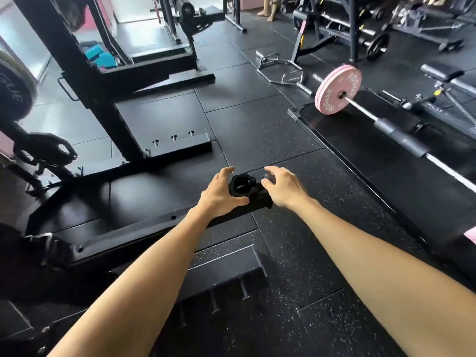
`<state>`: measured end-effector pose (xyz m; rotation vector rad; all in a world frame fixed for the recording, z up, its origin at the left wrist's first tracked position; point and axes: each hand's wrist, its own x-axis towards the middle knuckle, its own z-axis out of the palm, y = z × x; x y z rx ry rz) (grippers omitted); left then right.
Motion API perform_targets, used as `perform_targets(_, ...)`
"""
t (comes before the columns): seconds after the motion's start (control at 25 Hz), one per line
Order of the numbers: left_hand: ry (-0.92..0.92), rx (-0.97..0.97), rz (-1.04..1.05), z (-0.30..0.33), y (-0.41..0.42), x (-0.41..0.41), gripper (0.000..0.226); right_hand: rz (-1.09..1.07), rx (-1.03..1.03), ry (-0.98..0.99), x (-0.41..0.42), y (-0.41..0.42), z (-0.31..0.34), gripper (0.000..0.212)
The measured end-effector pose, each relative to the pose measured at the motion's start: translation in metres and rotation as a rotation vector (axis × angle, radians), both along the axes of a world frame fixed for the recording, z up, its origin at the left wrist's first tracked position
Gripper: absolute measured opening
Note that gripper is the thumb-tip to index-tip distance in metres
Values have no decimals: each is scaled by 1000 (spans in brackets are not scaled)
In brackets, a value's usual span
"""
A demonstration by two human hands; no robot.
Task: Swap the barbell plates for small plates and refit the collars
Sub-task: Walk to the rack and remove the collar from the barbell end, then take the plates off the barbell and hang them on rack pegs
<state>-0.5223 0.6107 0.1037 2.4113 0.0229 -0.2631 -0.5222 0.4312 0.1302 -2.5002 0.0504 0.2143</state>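
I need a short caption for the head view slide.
Both hands reach a black barbell collar on a black rack beam; pink-plated barbell lies beyond.

A floor (270,130) of black rubber tiles, speckled white nearer the camera, was seen. A black rack foot (159,228) lay across it under the fingers, with a black collar (242,185) set on its end between the fingertips. Well beyond the fingers, a barbell (401,136) with pink plates (337,88) and a chrome bar (282,70) were laid.
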Motion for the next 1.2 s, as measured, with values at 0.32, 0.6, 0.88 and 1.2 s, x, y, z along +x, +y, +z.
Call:
perform_targets(0.32, -210, 4, 54, 105, 2, -156, 84, 167, -103, -144, -152, -2, 105, 55)
perform_targets(0.6, -429, -21, 100, 201, 8, -336, 74, 243, -104, -320, -321, -4, 195, 57)
perform_targets(0.88, -572, -42, 154, 286, 38, -453, 71, 332, -64, -431, -426, 24, 270, 60)
perform_targets(1.2, -578, 30, 355, 330, 140, -559, 75, 478, -18, -547, -496, 119, 330, 56)
